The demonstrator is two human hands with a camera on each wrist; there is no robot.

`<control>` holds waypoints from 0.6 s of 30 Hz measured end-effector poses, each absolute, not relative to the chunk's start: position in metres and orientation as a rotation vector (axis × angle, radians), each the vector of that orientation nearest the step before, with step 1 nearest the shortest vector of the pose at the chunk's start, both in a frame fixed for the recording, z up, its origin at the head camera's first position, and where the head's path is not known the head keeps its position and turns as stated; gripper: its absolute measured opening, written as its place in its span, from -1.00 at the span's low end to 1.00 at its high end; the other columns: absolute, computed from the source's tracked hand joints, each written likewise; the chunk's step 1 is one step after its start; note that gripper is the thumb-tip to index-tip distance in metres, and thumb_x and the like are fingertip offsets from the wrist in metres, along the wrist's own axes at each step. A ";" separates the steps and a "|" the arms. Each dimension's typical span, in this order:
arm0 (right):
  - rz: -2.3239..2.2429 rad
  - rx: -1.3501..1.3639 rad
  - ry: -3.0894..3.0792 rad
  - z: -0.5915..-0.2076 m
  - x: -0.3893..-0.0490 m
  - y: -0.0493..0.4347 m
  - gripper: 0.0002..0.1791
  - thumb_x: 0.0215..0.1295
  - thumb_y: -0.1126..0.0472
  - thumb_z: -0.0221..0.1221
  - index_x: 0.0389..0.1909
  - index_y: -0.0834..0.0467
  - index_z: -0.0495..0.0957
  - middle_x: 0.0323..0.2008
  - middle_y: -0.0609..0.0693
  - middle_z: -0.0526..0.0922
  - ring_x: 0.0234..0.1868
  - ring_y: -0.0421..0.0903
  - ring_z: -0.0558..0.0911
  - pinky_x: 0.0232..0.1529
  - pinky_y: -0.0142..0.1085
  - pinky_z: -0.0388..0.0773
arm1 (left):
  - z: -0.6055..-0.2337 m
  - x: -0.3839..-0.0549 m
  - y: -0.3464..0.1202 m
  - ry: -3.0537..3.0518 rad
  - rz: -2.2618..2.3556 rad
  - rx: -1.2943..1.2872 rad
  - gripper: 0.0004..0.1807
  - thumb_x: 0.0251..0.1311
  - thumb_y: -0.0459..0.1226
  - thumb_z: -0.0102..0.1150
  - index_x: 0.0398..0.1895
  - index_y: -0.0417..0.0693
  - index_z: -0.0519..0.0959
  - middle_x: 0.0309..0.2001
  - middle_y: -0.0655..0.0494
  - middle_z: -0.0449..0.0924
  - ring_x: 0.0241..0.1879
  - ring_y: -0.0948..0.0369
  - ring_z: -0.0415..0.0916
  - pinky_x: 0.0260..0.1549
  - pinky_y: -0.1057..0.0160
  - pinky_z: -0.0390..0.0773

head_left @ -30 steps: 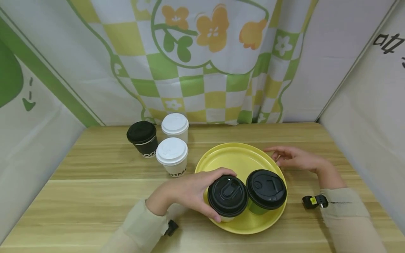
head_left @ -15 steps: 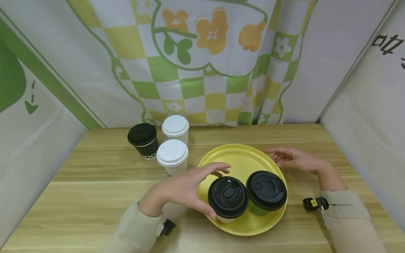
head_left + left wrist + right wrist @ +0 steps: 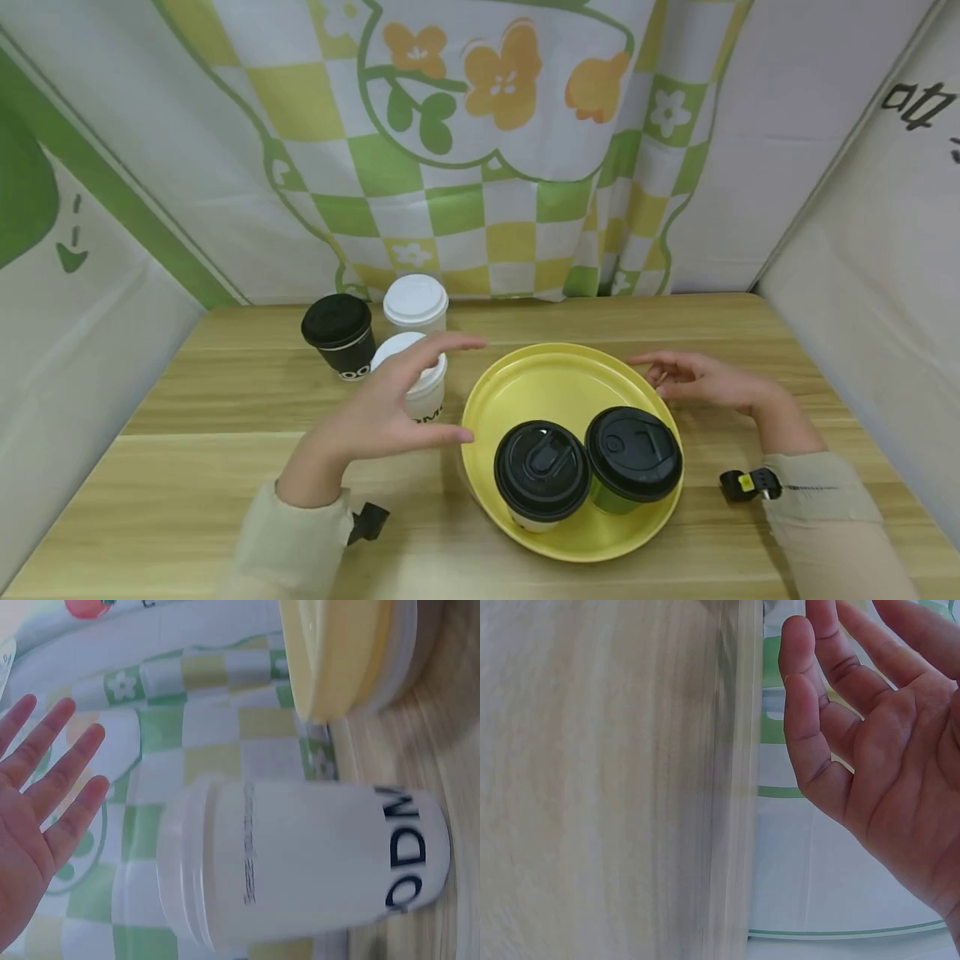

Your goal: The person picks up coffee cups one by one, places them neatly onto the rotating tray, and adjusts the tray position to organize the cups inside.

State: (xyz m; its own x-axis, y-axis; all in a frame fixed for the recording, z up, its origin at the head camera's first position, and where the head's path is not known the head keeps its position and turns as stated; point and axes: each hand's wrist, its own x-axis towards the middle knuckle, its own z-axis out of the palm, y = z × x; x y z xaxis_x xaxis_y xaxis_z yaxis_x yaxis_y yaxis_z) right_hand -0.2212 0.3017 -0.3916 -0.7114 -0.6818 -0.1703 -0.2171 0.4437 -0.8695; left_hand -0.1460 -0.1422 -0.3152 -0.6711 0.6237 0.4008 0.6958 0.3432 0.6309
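My left hand (image 3: 382, 408), fingers spread and holding nothing, is over the table left of the yellow plate (image 3: 558, 367). In the head view it overlaps the nearer white paper cup (image 3: 426, 400), whose printed side (image 3: 315, 859) shows in the left wrist view. Two cups stand side by side on the plate: a pale one with a black lid (image 3: 542, 468) and a green one (image 3: 615, 498) with a black lid. At the plate's upper right edge is my right hand (image 3: 708, 383), its fingers loosely bent and nothing in them; the index fingertip reaches right to the rim.
Behind the nearer white cup stands another white-lidded cup (image 3: 416, 302). A black cup (image 3: 341, 333) is to its left. The wooden table (image 3: 225, 483) ends at a checked curtain (image 3: 450, 208), with pale fabric walls on both sides.
My left hand has let go of the pale black-lidded cup on the plate and moved left and back, toward the nearer white cup. The right hand has hardly moved.
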 end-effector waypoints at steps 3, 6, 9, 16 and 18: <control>-1.218 -0.747 2.190 -0.391 -0.221 0.303 -0.39 0.48 0.29 0.05 0.46 0.34 0.15 0.02 0.28 0.48 -0.01 -0.18 0.58 -0.01 -0.33 0.60 | -0.316 -0.151 -0.152 -2.469 -1.236 -1.163 -0.09 -0.11 -0.21 0.59 0.39 0.05 0.35 0.34 0.09 0.45 0.35 0.15 0.35 0.20 -0.23 0.41; -1.219 -0.752 2.184 -0.391 -0.222 0.302 -0.39 0.48 0.29 0.05 0.46 0.36 0.14 0.02 0.28 0.48 -0.01 -0.19 0.58 -0.02 -0.33 0.60 | -0.318 -0.156 -0.163 -2.438 -1.244 -1.075 -0.09 -0.15 -0.26 0.61 0.37 0.06 0.38 0.31 0.07 0.47 0.34 0.22 0.34 0.15 -0.21 0.42; -1.221 -0.772 2.175 -0.392 -0.222 0.302 -0.39 0.48 0.30 0.04 0.46 0.37 0.13 0.02 0.29 0.50 0.00 -0.20 0.59 -0.02 -0.34 0.60 | -0.322 -0.163 -0.173 -2.391 -1.281 -1.010 -0.09 -0.19 -0.35 0.61 0.35 0.01 0.40 0.28 0.01 0.49 0.29 0.30 0.36 0.10 -0.10 0.46; -1.232 -0.807 2.158 -0.393 -0.222 0.302 -0.40 0.49 0.31 0.02 0.45 0.40 0.12 0.00 0.30 0.51 0.01 -0.21 0.59 -0.01 -0.35 0.59 | -0.336 -0.173 -0.193 -2.378 -1.329 -0.858 -0.13 -0.16 -0.45 0.54 0.34 -0.05 0.40 0.29 0.00 0.48 0.29 0.42 0.33 0.14 -0.11 0.41; -1.231 -0.806 2.159 -0.393 -0.222 0.302 -0.40 0.49 0.31 0.02 0.46 0.39 0.13 0.00 0.29 0.51 0.01 -0.21 0.59 -0.01 -0.35 0.59 | -0.340 -0.175 -0.196 -2.409 -1.358 -0.817 -0.13 -0.12 -0.42 0.53 0.36 -0.01 0.38 0.29 0.02 0.47 0.30 0.36 0.34 0.16 -0.23 0.38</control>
